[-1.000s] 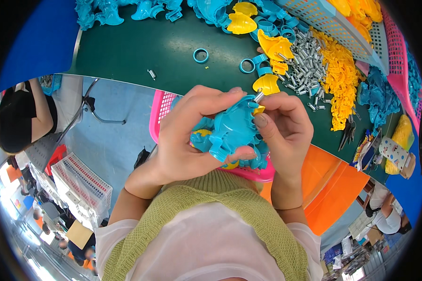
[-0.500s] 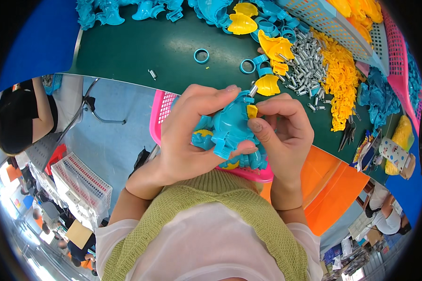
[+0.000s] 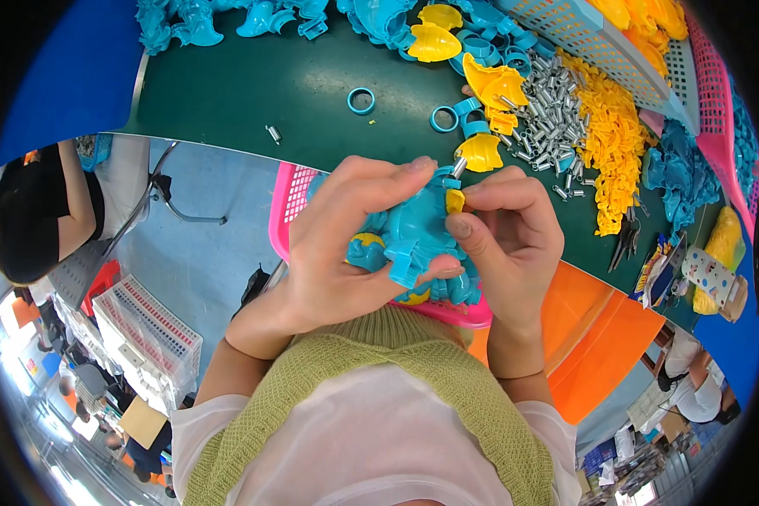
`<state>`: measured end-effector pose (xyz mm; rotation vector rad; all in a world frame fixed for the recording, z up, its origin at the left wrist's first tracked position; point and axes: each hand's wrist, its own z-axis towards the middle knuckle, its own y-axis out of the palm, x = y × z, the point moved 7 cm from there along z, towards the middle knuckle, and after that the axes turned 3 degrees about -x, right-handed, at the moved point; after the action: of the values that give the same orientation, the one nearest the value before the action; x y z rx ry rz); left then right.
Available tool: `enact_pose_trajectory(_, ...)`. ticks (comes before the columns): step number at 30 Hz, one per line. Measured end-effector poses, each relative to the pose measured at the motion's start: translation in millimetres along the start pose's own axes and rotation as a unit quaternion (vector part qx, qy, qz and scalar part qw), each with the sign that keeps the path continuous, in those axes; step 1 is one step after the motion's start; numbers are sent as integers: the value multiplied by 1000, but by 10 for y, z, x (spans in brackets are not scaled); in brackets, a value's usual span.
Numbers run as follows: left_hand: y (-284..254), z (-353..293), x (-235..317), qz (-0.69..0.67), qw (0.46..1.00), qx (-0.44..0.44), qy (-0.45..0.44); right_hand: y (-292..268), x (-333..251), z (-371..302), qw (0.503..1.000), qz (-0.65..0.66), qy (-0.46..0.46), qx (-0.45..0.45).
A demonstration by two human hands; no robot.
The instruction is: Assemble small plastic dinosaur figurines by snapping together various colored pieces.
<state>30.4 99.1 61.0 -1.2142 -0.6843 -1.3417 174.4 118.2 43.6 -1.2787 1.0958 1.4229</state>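
My left hand (image 3: 337, 244) is wrapped round a blue plastic shell piece (image 3: 419, 221), thumb below and fingers above. A shiny metal pin (image 3: 459, 167) sticks out at the shell's upper edge. Between the thumb and forefinger of my right hand (image 3: 514, 240) is a small yellow plastic piece (image 3: 454, 201), which touches the shell's right side. Below the hands, a pink basket (image 3: 283, 207) holds blue and yellow parts, partly hidden by my hands.
On the green table (image 3: 253, 93) lie a blue ring (image 3: 361, 101) and a loose metal pin (image 3: 273, 134). Metal pins (image 3: 552, 110) and small yellow pieces (image 3: 611, 143) are heaped at the right, near pliers (image 3: 625, 240). A person (image 3: 51, 202) sits at the left.
The blue shell has tilted slightly in my left hand. My right hand stays nearly in place, still pinching the yellow piece.
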Motion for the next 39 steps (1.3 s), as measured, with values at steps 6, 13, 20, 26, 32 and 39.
enact_pose_trajectory(6,-19,-31,-49,-20,999,18,-36,-13,18,-3,1000,12,-10,19)
enact_pose_trajectory(13,-21,-30,-36,-14,1000,19,-20,19,33,7,1000,-8,10,-18)
enact_pose_trajectory(20,-46,20,-6,-51,999,-14,1,39,141,24,981,126,130,-68)
enact_pose_trajectory(26,-82,32,-42,-91,996,6,-5,116,204,-73,954,200,192,-110)
enact_pose_trajectory(32,-63,109,-51,-24,999,-35,-4,73,184,-38,986,113,111,-47)
enact_pose_trajectory(39,-59,30,-276,-315,937,41,-144,-460,-61,25,976,-217,-4,16)
